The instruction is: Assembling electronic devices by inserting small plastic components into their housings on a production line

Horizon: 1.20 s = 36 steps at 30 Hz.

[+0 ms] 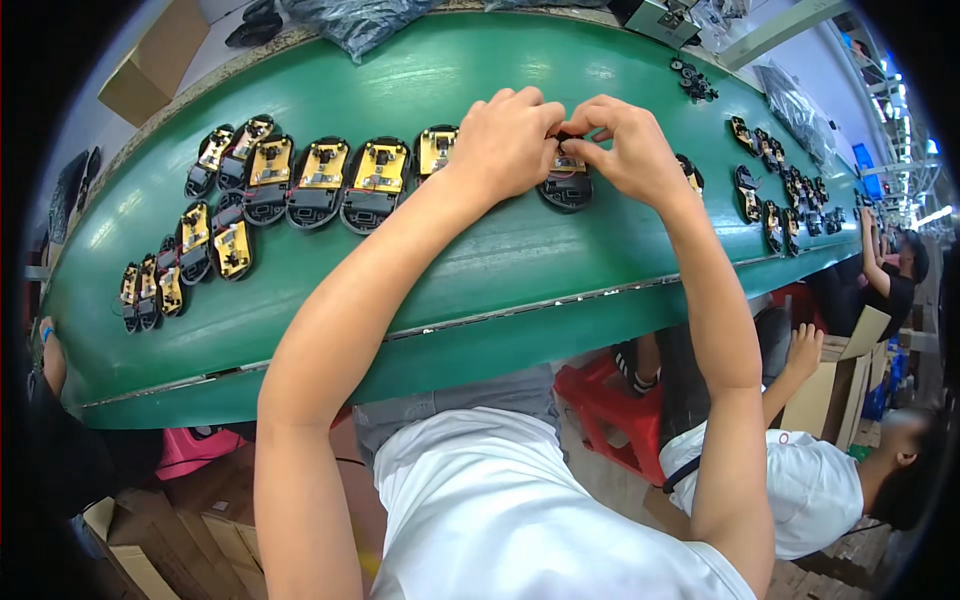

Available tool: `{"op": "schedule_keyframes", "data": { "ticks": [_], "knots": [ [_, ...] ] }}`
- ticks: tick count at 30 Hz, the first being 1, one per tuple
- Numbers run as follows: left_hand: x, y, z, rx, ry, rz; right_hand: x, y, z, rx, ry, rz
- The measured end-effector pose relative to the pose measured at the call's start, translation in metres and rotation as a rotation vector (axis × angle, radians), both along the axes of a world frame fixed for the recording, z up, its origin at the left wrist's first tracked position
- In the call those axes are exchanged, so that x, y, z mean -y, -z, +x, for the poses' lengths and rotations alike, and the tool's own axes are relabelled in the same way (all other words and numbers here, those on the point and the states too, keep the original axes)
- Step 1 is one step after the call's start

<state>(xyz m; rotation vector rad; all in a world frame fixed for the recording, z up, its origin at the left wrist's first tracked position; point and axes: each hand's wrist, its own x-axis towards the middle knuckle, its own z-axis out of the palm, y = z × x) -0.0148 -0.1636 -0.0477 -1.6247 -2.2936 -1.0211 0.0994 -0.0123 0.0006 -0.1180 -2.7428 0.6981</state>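
Observation:
An opened computer mouse base (567,190), black and without its top cover, lies on the green belt in front of me. Both my hands meet over its far end. My left hand (505,140) has its fingers bent and pressed together at the base's left side. Opposite it, my right hand (628,150) pinches with thumb and forefinger over the same end. Whatever small part sits between the fingertips is hidden. Left of my hands, a row of mouse bases with yellow circuit boards (318,165) stands on the belt, one partly behind my left wrist.
More opened mice (232,248) lie at the left, and further groups (772,222) sit to the right. Small black parts (692,80) are near the far edge. Plastic bags (360,25) and a cardboard box (155,60) border the belt. A co-worker (770,490) sits at my right near a red stool (612,415).

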Motion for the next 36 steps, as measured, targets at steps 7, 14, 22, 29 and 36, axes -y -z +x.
{"op": "schedule_keyframes", "data": {
  "ticks": [7, 14, 22, 29, 36],
  "knots": [
    [0.004, 0.004, -0.004, -0.008, 0.036, 0.017, -0.002, -0.021, -0.018, 0.299, 0.035, 0.094],
    [-0.003, 0.000, 0.005, -0.005, 0.031, 0.057, -0.021, 0.024, 0.009, 0.047, 0.050, -0.296],
    [0.002, 0.002, 0.009, -0.060, -0.036, 0.033, -0.023, 0.014, -0.004, 0.159, 0.058, -0.657],
    [0.003, -0.002, 0.003, 0.042, -0.006, 0.054, -0.025, -0.005, -0.010, 0.137, -0.129, -0.216],
    [-0.002, 0.003, 0.016, -0.039, -0.055, 0.092, -0.032, -0.003, -0.014, 0.408, 0.048, -0.634]
  ]
}}
